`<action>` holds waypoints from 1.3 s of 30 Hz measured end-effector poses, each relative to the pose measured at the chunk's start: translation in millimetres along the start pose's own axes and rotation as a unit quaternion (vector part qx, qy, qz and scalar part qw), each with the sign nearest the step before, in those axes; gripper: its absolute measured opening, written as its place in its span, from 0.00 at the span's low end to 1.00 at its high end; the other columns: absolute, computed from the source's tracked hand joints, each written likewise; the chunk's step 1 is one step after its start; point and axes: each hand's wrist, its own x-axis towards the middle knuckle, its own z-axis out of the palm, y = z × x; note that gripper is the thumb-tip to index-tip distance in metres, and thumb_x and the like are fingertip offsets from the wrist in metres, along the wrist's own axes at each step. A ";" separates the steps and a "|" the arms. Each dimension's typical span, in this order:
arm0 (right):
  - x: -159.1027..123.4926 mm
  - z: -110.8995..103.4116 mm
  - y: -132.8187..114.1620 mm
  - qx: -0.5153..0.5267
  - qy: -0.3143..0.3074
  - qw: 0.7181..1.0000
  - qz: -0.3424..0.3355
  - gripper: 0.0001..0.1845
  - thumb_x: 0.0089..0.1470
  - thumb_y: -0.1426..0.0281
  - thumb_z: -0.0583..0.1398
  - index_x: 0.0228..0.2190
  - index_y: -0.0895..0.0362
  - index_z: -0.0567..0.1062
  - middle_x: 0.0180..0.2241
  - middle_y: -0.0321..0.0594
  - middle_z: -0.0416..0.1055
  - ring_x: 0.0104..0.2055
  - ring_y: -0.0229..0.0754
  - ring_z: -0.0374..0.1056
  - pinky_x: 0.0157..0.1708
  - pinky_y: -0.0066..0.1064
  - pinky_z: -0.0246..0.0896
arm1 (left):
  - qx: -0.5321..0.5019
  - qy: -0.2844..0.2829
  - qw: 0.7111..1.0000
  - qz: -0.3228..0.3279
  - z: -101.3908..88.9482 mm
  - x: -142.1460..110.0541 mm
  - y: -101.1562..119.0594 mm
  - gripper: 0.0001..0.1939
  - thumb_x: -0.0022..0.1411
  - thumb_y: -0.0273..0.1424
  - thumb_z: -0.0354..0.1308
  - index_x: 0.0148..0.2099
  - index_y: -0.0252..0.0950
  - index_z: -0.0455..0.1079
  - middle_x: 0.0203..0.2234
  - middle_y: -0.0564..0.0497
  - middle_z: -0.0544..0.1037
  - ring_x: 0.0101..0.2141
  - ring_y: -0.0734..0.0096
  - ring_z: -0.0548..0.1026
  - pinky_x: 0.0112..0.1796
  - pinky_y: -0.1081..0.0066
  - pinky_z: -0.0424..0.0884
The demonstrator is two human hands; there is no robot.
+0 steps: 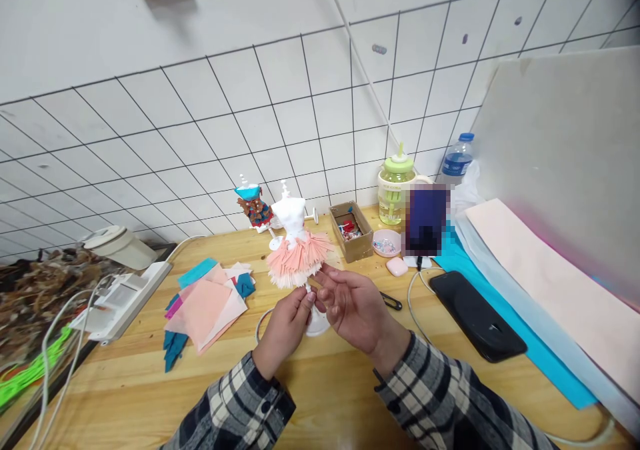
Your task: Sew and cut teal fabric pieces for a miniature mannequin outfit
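A small white dress form [290, 215] stands upright at the middle of the table, wearing a ruffled peach and cream paper skirt [299, 258]. Below the skirt, my left hand [286, 323] is closed around the form's thin stand, with the thumb upward. My right hand [357, 310] is palm up beside it, fingers loosely curled and apart, fingertips at the skirt's right lower edge. Whether those fingertips touch the paper I cannot tell. The round white base [317, 323] shows partly between my hands. Behind stands a second dress form [256, 205] in blue, brown and red.
Paper sheets [203, 307] lie on the left near a white power strip [133, 303]. Behind on the right are a cardboard box [351, 233], a pink bead dish [387, 243] and a green-lidded jug [395, 193]. A black phone [477, 315] and long paper sheets [550, 297] occupy the right.
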 end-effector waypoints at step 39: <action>3.1 -34.7 16.1 -0.801 -0.014 0.303 -0.516 0.12 0.54 0.76 0.54 0.36 0.53 0.74 0.35 0.41 0.72 0.37 0.42 0.64 0.38 0.35 0.58 | 0.010 0.121 0.992 0.031 -18.1 45.3 -46.9 0.15 0.67 0.42 0.42 0.40 0.38 0.62 0.31 0.50 0.73 0.29 0.69 0.70 0.32 0.71 0.66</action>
